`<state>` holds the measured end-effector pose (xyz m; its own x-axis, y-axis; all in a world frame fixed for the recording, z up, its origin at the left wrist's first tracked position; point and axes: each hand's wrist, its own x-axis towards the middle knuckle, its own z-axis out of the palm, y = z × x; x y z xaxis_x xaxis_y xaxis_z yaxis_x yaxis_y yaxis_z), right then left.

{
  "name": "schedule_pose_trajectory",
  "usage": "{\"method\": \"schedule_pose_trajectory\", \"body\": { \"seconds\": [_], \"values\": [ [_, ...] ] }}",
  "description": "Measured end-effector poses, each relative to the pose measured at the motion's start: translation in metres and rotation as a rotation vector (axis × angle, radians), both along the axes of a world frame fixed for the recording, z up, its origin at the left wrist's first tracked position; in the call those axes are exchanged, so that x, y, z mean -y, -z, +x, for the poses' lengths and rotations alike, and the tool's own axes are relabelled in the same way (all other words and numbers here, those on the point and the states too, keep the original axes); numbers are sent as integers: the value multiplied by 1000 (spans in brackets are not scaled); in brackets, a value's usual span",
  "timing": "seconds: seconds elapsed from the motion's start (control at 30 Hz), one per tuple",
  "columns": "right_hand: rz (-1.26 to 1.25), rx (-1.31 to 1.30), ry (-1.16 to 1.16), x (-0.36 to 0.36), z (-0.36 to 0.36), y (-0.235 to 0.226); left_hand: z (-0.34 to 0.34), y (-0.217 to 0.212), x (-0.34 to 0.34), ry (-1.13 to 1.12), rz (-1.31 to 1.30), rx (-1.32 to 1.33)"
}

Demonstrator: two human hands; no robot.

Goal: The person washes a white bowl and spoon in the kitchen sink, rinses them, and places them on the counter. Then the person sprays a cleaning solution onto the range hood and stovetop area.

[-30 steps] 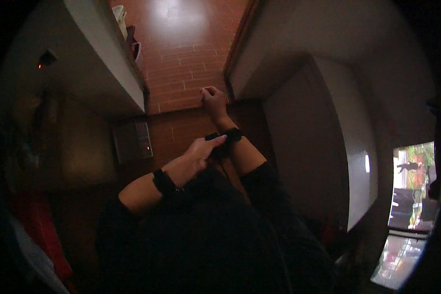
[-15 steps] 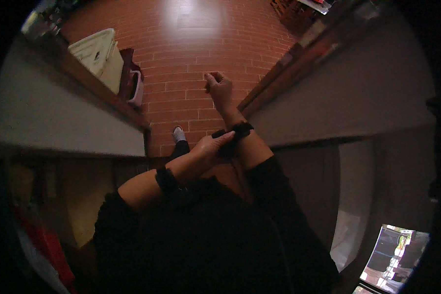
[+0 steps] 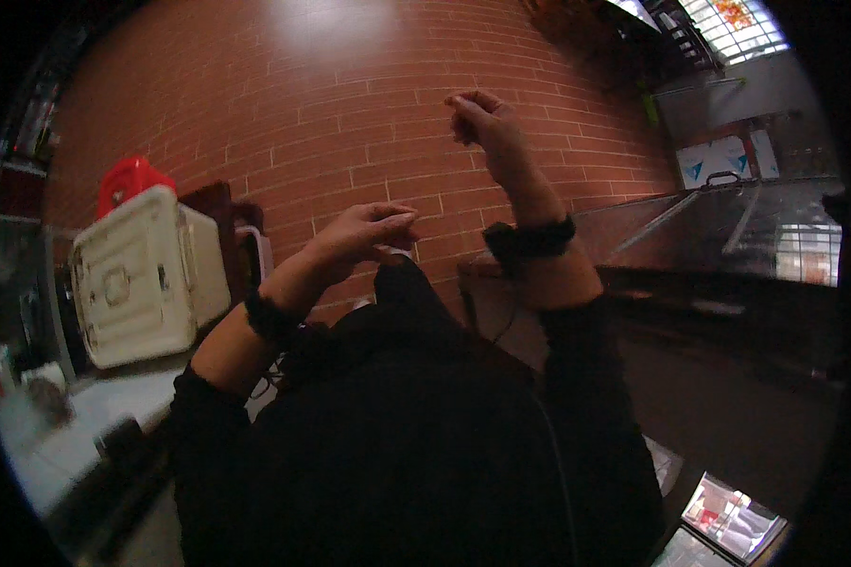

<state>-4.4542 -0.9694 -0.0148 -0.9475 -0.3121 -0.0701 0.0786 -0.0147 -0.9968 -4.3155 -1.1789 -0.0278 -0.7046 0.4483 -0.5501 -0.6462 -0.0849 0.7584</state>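
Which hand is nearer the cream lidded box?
The left hand, lower in the picture; the right hand is higher and farther from the cream box.

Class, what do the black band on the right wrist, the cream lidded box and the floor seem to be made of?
Black band: perhaps fabric, matte; soft-looking edges suggest it, though dim light leaves it open.
Cream lidded box: likely plastic, dull; rounded corners and moulded ridges.
Floor: probably tile, fairly glossy; pale joints and a bright reflection.
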Motion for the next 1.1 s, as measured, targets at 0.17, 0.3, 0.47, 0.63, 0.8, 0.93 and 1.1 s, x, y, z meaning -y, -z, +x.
{"method": "schedule_pose_trajectory", "body": {
  "seconds": [0.17, 0.3, 0.47, 0.63, 0.8, 0.93, 1.1],
  "values": [
    [364, 282, -332, -26, -109, 3, -148, 20, 67, -172, 68, 21],
    [360, 407, -791, 13, -181, 23, -248, 13, 143, -362, 169, -10],
    [372, 404, -1030, 102, -275, 36, -310, -5, 206, 13, -100, -58],
    [538, 509, -1155, 144, -399, 22, -363, -11, 234, 430, -300, 138],
    [468, 655, -1193, 197, -520, 12, -462, -10, 314, 293, -261, -62],
    [547, 721, -1189, 247, -611, -10, -561, -8, 380, 283, -188, -31],
    [447, 686, -1279, 290, -702, -4, -665, -9, 450, 287, 19, 223]
  ]
}}
